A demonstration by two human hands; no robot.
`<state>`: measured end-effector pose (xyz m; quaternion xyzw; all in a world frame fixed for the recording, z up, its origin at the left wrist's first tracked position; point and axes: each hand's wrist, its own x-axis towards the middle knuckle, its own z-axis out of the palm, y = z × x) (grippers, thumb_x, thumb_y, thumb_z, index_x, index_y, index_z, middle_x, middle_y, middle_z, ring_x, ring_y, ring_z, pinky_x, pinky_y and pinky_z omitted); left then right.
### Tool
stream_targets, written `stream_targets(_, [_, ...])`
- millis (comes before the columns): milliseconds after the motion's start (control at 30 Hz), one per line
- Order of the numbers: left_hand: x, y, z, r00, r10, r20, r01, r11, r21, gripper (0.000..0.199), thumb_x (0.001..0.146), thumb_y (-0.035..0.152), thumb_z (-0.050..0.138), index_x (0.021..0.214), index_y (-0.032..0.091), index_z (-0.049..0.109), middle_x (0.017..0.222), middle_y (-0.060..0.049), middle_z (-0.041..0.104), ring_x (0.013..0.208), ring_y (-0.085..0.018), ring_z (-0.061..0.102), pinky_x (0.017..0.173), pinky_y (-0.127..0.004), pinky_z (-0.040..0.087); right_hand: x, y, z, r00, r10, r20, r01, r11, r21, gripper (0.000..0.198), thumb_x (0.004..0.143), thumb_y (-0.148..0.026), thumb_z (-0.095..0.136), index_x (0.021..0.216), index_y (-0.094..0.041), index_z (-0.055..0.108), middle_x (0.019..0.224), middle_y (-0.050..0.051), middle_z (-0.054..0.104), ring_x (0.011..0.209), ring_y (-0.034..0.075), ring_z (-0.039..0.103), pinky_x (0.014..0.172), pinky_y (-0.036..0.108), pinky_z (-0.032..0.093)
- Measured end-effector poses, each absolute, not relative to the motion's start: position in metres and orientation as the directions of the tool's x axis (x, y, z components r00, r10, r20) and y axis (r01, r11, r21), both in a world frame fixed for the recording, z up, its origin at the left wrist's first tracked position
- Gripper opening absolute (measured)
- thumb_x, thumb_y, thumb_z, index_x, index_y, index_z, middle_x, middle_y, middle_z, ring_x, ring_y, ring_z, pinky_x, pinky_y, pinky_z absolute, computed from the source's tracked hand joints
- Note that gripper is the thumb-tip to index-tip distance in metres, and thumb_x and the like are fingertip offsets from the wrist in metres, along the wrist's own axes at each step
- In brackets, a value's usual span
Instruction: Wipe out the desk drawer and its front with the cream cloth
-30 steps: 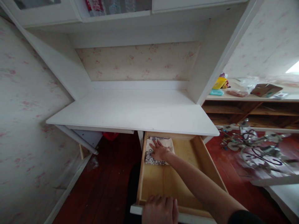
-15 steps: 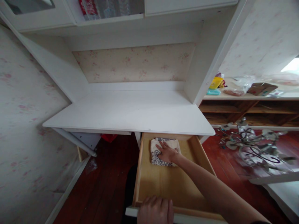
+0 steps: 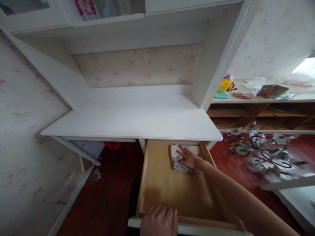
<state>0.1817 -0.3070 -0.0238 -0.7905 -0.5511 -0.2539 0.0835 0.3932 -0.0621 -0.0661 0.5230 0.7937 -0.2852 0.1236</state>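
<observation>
Open pale wooden drawer [image 3: 152,183] under the white laminate table [image 3: 133,121], taken here as the landmark. Left hand [image 3: 159,224] lies on the drawer's white front edge, at the near left, fingers [image 3: 157,214] together and curled over the rim. The drawer floor between the two hands is smooth, bare, light-grained wood. Right hand [image 3: 190,159] rests palm-down on the folded cream cloth with a dark purple print [image 3: 179,161], fingers slightly spread and flat, pinching nothing. The cloth lies in the far right corner of the drawer, directly beneath those fingers, its long axis running front to back; it looks soft and limp. The right hand is far nearer it.
</observation>
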Motion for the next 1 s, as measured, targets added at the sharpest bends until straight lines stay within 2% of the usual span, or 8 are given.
stream_targets(133, [0.183,-0.308,-0.021,0.253,0.840,0.480,0.920,-0.362,0.149,0.019,0.084,0.018,0.051,0.066,0.024,0.051,0.056,0.003,0.058,0.051,-0.015,0.054,0.053,-0.031,0.032,0.397,-0.062,-0.073,-0.462,0.746,-0.481,0.883,0.333,-0.332,0.083,0.081,-0.042,0.053,0.154,-0.019,0.022,0.161,0.010,0.007,0.146,0.031,0.001,0.117,0.043,0.008])
stream_targets(233, [0.183,-0.308,-0.020,0.254,0.837,0.485,0.921,-0.363,0.143,0.019,0.084,0.018,0.051,0.066,0.024,0.051,0.056,0.003,0.057,0.052,-0.015,0.054,0.054,-0.032,0.032,0.399,-0.072,-0.074,-0.485,0.724,-0.491,0.873,0.363,-0.327,0.089,0.079,-0.048,0.057,0.154,-0.016,0.021,0.160,0.013,0.005,0.145,0.033,0.001,0.116,0.043,0.010])
stream_targets(400, [0.183,-0.309,-0.020,0.258,0.829,0.497,0.917,-0.372,0.143,0.020,0.085,0.018,0.050,0.066,0.024,0.052,0.056,0.003,0.056,0.051,-0.015,0.053,0.054,-0.032,0.031,0.403,-0.117,-0.065,-0.507,0.683,-0.525,0.862,0.401,-0.311,0.102,0.072,-0.054,0.068,0.154,-0.018,0.021,0.159,0.016,0.005,0.144,0.037,0.003,0.114,0.051,0.017])
stream_targets(533, [0.184,-0.311,-0.019,0.254,0.850,0.462,0.921,-0.358,0.152,0.021,0.087,0.018,0.048,0.067,0.024,0.053,0.058,0.003,0.058,0.054,-0.017,0.053,0.056,-0.033,0.032,0.407,-0.160,-0.051,-0.507,0.624,-0.595,0.862,0.380,-0.336,0.113,0.064,-0.055,0.076,0.154,-0.020,0.016,0.159,0.015,-0.003,0.144,0.036,-0.002,0.114,0.049,0.019])
stream_targets(667, [0.184,-0.313,-0.017,0.258,0.864,0.432,0.920,-0.356,0.164,0.022,0.088,0.019,0.048,0.067,0.024,0.054,0.059,0.002,0.058,0.056,-0.017,0.054,0.057,-0.034,0.032,0.414,-0.187,-0.042,-0.541,0.583,-0.607,0.841,0.379,-0.385,0.108,0.068,-0.054,0.073,0.154,-0.023,0.016,0.160,0.012,-0.007,0.144,0.034,-0.005,0.114,0.048,0.020])
stream_targets(900, [0.185,-0.313,-0.016,0.243,0.873,0.423,0.929,-0.335,0.158,0.023,0.089,0.020,0.046,0.067,0.023,0.053,0.059,0.002,0.057,0.056,-0.016,0.053,0.057,-0.032,0.032,0.414,-0.195,-0.044,-0.552,0.583,-0.596,0.833,0.408,-0.373,0.106,0.068,-0.052,0.074,0.154,-0.023,0.017,0.160,0.012,-0.005,0.144,0.037,-0.004,0.114,0.053,0.018])
stream_targets(1000, [0.186,-0.313,-0.015,0.238,0.875,0.421,0.928,-0.333,0.168,0.023,0.089,0.019,0.047,0.067,0.023,0.052,0.059,0.002,0.057,0.056,-0.016,0.053,0.057,-0.032,0.032,0.408,-0.195,-0.045,-0.534,0.597,-0.598,0.845,0.401,-0.355,0.105,0.070,-0.052,0.073,0.154,-0.024,0.017,0.160,0.012,-0.004,0.144,0.039,-0.003,0.111,0.058,0.023])
